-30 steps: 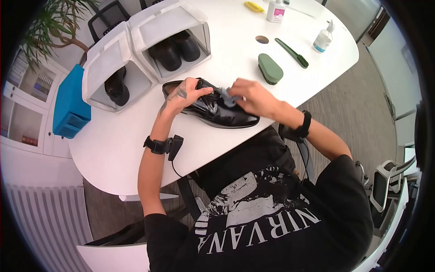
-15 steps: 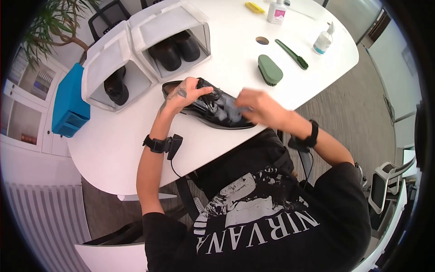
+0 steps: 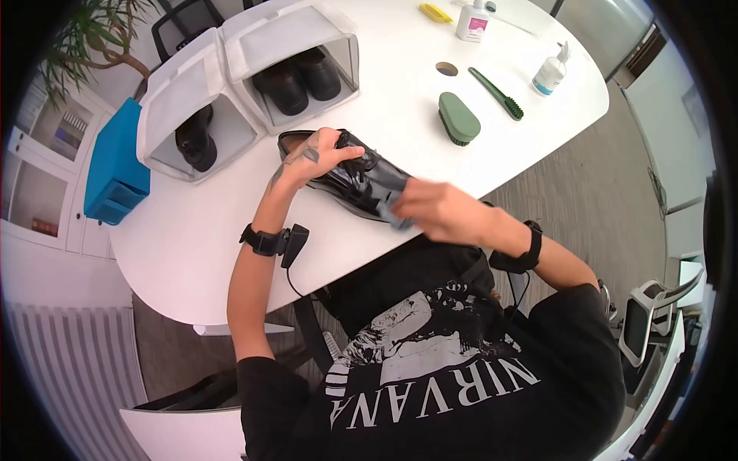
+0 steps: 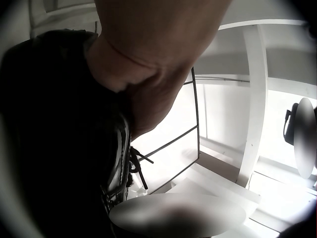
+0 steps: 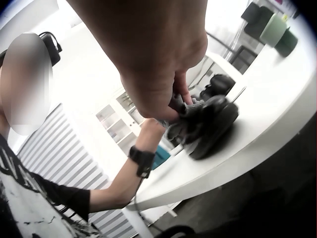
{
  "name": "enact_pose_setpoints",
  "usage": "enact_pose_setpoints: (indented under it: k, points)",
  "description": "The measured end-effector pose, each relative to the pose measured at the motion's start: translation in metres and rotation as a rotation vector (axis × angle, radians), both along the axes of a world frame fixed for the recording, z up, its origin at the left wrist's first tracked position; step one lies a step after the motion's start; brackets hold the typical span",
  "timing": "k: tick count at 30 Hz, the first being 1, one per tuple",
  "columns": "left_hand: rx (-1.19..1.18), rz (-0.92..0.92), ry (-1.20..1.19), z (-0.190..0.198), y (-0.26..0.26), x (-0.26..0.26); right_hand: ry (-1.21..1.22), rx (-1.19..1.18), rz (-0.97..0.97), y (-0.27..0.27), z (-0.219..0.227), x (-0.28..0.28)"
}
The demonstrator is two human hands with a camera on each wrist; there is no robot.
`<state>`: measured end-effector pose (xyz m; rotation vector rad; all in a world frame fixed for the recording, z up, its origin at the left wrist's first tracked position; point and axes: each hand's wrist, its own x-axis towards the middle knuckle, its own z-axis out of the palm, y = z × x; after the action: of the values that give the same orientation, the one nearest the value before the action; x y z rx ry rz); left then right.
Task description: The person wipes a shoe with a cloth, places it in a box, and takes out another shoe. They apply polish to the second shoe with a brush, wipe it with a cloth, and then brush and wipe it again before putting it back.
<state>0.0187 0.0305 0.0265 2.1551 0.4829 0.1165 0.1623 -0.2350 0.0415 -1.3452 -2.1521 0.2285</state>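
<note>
A glossy black lace-up shoe (image 3: 367, 179) lies on the white table, toe toward the table's front edge. The left hand (image 3: 317, 157) grips it around the opening and laces; in the left wrist view that hand (image 4: 153, 94) is against the dark shoe (image 4: 59, 129), its fingers partly hidden. A blue-grey cloth (image 3: 393, 215) is pinched in the blurred right hand (image 3: 442, 209) and touches the side of the toe. The right wrist view has the right hand (image 5: 158, 64) with bent fingers at the shoe (image 5: 213, 129).
Two white boxes holding black shoes (image 3: 284, 86) stand at the back left, beside a blue container (image 3: 119, 165). A green-backed brush (image 3: 459, 118), a thin green brush (image 3: 496, 94), two bottles (image 3: 472, 23) and a yellow item (image 3: 436, 12) lie or stand farther back.
The right hand has moved with the cloth from the top of the shoe near the laces down to the near side of the toe. The left hand stays on the shoe.
</note>
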Motion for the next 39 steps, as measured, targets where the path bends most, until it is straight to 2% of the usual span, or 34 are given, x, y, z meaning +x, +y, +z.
enact_pose_setpoints:
  k: [2,5,8,10,13,16,19,21,28,31,32,35,39]
  points:
    - [0.024,-0.002,-0.005,-0.001,0.001,0.002,-0.154,-0.022,0.120,0.009,-0.004,-0.016]
    - [-0.008,0.010,-0.042,-0.007,0.000,0.000,-0.272,0.102,0.121,0.039,-0.007,-0.013]
    - [-0.031,-0.006,-0.058,-0.019,0.007,0.004,-0.444,0.177,0.226,0.042,-0.003,-0.016]
    - [-0.060,-0.001,-0.035,-0.014,0.004,0.004,-0.401,0.121,0.183,0.027,-0.002,-0.005]
    - [0.052,-0.016,0.024,0.001,0.001,0.001,-0.453,0.021,0.115,0.006,0.004,0.004]
    - [0.000,-0.001,-0.021,-0.017,0.007,0.004,-0.466,0.133,0.178,0.023,0.002,-0.008]
    - [0.024,-0.026,-0.046,-0.004,0.001,0.001,-0.520,0.249,0.268,0.053,-0.005,-0.026]
    - [0.047,0.005,-0.038,-0.010,0.004,0.003,-0.541,0.274,0.293,0.057,-0.008,-0.031]
    - [-0.016,0.015,-0.026,-0.003,-0.002,0.002,-0.531,0.108,0.109,0.000,0.003,-0.003]
    - [0.009,0.023,-0.004,0.006,-0.005,-0.001,-0.526,0.134,0.169,0.012,0.002,-0.009]
    - [0.044,-0.007,-0.041,-0.007,0.001,0.001,-0.528,0.151,0.193,0.022,0.004,-0.012]
    - [-0.038,-0.031,-0.108,-0.012,0.002,0.003,-0.544,0.208,0.260,0.047,-0.003,-0.029]
    - [0.031,-0.006,-0.035,-0.001,-0.003,0.002,-0.489,0.168,0.234,0.035,0.001,-0.019]
